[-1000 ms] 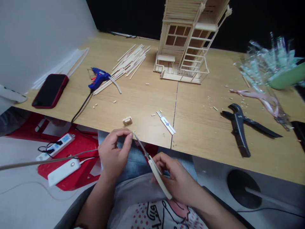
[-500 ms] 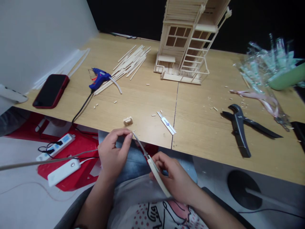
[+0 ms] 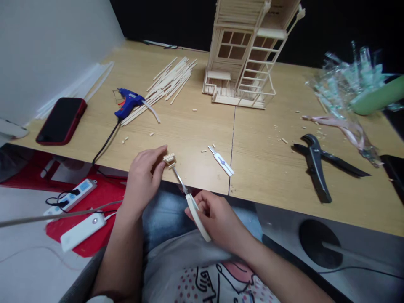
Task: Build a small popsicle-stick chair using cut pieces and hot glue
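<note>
My right hand (image 3: 217, 214) is closed around the cream handles of a slim tool (image 3: 196, 216) with thin metal jaws; whether it is scissors or tweezers I cannot make out. Its tip meets the front of a tiny model (image 3: 169, 158) built of short wooden sticks, near the table's front edge. A small stick piece (image 3: 172, 166) lies across that tip. At the model's left side is my left hand (image 3: 145, 176), thumb and index finger apart, close to it or just touching. A white craft knife (image 3: 221, 162) rests to the right of the model.
A blue glue gun (image 3: 128, 103) and a pile of thin sticks (image 3: 176, 78) lie at the back left, beside a phone (image 3: 61, 120). A wooden stick house (image 3: 235, 63) stands at the back. Black cutters (image 3: 315, 164) and plastic wrappers (image 3: 336, 90) are on the right.
My left hand has moved up and left to the tiny model, its thumb and finger parted. The tool's tip has gone the same way, with the small stick piece now against the model.
</note>
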Available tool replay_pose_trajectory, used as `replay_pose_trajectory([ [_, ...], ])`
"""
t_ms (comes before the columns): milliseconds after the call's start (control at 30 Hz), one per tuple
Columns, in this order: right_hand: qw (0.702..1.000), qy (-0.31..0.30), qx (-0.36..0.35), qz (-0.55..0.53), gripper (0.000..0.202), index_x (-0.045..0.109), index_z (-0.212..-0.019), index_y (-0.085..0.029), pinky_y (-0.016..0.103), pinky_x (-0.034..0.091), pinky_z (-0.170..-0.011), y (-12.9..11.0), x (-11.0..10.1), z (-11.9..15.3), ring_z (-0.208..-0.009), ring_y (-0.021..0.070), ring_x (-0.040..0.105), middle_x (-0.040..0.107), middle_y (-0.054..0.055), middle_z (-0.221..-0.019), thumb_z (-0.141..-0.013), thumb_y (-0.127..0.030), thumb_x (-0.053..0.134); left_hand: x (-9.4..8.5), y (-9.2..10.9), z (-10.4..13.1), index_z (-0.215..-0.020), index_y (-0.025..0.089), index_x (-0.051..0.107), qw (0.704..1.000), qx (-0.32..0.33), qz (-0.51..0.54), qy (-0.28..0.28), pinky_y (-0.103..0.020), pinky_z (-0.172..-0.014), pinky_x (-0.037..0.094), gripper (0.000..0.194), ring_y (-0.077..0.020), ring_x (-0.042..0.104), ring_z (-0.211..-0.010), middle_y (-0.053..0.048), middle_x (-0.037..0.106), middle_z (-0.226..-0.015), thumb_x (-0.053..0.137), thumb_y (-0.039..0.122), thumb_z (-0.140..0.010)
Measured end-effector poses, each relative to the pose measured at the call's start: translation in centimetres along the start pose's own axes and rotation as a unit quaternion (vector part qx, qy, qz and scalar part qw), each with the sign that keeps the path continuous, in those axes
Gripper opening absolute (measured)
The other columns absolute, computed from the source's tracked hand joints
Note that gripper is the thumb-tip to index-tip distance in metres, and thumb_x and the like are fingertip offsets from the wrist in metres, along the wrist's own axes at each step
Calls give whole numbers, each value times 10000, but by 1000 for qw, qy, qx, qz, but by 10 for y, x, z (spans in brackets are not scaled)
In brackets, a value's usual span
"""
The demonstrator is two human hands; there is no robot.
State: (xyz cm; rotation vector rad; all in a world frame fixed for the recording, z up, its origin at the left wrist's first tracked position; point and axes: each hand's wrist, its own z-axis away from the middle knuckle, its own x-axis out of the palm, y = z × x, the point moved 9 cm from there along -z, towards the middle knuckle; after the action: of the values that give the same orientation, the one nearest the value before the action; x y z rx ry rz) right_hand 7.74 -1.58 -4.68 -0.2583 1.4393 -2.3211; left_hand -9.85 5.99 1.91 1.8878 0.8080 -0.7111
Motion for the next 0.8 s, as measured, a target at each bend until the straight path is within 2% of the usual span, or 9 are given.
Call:
replay_pose_trajectory([
  [100, 1000, 14, 6, 20, 299, 537, -794, -208, 215, 278, -437, -3, -1, 0, -488, 76, 424, 526, -78, -591, -878, -407, 744, 2, -1, -3, -1259, 211, 678, 1000, 11, -4, -6, -436, -1007, 509, 315, -254, 674, -1119, -90, 752, -1209, 551, 235, -972],
  [367, 999, 34, 15, 35, 344, 528, -783, -209, 224, 296, -458, -4, -2, -2, -519, 85, 432, 523, -71, -606, -842, -443, 773, 0, 0, -3, -1115, 188, 740, 999, 19, 2, 30, -389, -908, 540, 214, -235, 716, -993, -80, 789, -1067, 605, 202, -950],
  [800, 999, 41, 3, 11, 330, 531, -788, -208, 211, 297, -452, -2, 4, -1, -508, 82, 428, 524, -65, -607, -853, -438, 758, 0, 1, 1, -1084, 168, 750, 999, 1, 13, 46, -381, -892, 546, 205, -232, 723, -973, -94, 787, -1050, 612, 193, -934],
])
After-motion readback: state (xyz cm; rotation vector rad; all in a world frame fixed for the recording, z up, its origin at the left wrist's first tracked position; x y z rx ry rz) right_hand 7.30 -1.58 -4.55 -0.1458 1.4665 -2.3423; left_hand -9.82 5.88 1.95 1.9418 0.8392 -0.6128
